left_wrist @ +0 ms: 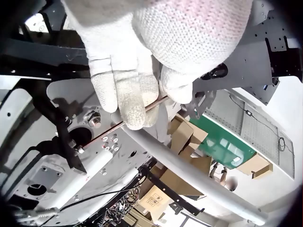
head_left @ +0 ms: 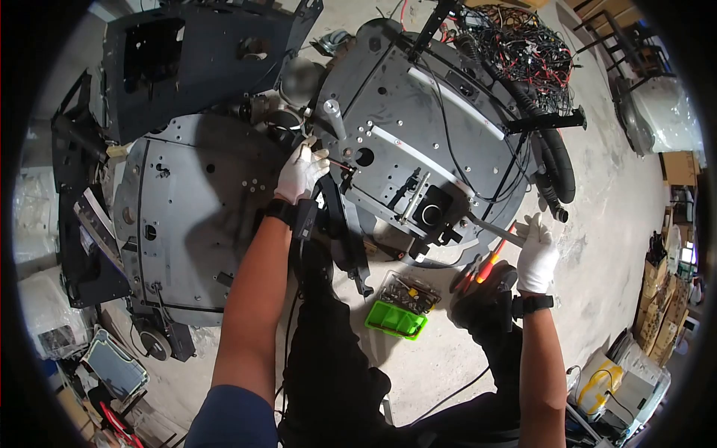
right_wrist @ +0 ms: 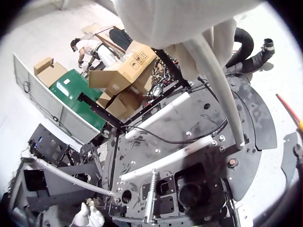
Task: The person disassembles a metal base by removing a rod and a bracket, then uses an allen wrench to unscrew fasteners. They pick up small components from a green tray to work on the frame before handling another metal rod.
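My left hand [head_left: 302,170], in a white glove, pinches a thin copper-coloured rod [left_wrist: 113,127] between thumb and fingers. The rod's far end meets a small dark bracket [left_wrist: 66,137] beside a round hole in the grey metal base [left_wrist: 120,163]. A grey tube post [left_wrist: 189,175] rises from the base close by that hand. My right hand [head_left: 538,255], also gloved, grips the upper end of another grey tube post [right_wrist: 220,90], which slants up from the base's opposite side. Two white strips [right_wrist: 165,161] and a spring-loaded rod [right_wrist: 151,196] lie along the base.
A screwdriver [head_left: 489,265] with an orange-red handle lies by my foot. Near it are a green tray [head_left: 385,322] and a clear box of small parts [head_left: 411,291]. Tangled wires [head_left: 523,48] and a black hose [head_left: 556,164] sit beyond. Another person [right_wrist: 92,49] works behind boxes.
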A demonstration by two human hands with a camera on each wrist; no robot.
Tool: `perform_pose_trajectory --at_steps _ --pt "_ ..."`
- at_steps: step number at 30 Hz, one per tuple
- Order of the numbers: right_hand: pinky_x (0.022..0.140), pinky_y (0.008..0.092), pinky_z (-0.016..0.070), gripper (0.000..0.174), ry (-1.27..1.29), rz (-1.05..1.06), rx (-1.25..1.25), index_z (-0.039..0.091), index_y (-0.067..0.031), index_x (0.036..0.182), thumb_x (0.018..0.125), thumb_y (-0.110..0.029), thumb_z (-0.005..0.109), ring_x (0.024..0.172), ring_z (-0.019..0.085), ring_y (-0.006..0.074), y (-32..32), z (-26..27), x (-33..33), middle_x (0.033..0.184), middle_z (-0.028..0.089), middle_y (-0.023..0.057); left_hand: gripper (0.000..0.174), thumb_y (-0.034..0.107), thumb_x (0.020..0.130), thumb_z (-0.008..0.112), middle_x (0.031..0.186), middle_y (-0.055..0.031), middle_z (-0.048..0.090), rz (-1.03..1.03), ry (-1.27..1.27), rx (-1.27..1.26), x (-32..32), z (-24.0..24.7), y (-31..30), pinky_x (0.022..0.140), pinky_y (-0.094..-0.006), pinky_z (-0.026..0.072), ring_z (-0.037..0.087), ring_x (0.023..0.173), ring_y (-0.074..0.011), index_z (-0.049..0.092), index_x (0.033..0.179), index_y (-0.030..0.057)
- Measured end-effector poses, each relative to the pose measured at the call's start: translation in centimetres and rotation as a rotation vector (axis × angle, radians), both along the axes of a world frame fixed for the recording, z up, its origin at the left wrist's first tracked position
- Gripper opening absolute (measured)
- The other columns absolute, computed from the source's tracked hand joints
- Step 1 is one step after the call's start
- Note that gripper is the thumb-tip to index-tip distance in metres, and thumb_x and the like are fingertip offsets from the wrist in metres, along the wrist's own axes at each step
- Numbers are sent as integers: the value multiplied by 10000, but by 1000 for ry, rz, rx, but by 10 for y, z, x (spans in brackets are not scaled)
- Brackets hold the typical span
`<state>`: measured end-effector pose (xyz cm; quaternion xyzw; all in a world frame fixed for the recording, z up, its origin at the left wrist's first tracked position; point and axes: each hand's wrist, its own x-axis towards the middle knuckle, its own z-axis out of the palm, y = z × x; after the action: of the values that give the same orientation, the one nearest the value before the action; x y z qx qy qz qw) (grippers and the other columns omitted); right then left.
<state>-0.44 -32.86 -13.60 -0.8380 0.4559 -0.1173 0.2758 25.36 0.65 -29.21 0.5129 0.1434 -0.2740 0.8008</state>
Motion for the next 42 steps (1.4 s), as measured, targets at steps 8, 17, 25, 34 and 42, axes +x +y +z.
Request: perform_pose_trajectory --at_steps 8,17,25,34,42 --pt "663 260 486 337 -21 -1 6 626 14 983 931 -269 449 693 628 135 4 3 3 771 669 95 224 286 892 528 912 -65 604 97 -26 25 6 -12 -5 616 -262 480 554 690 -113 495 972 79" --pt "664 256 486 343 -58 -8 17 625 16 985 933 -273 446 698 630 134 2 0 1 774 670 100 159 201 849 601 771 -38 606 338 -25 206 -6 -3 -18 488 -217 430 536 573 -89 532 891 64" --pt "662 251 482 344 8 1 -18 621 19 987 933 -273 447 698 623 131 2 2 2 775 669 98 275 206 873 571 865 -18 614 269 -40 6 -4 -7 -23 650 -257 471 536 657 -97 559 1122 90" --pt "660 277 491 314 -48 -14 -19 651 -21 946 925 -264 452 709 652 173 4 1 2 757 671 106 374 279 910 504 953 -12 593 175 -19 -111 -5 -11 -18 708 -270 455 506 701 -83 472 1233 92" --pt "670 255 490 350 -58 -7 31 618 33 984 933 -272 453 703 624 131 3 1 1 787 666 111 290 182 924 459 764 -40 601 167 -137 382 -6 8 -32 494 -197 429 502 532 -74 543 1147 17"
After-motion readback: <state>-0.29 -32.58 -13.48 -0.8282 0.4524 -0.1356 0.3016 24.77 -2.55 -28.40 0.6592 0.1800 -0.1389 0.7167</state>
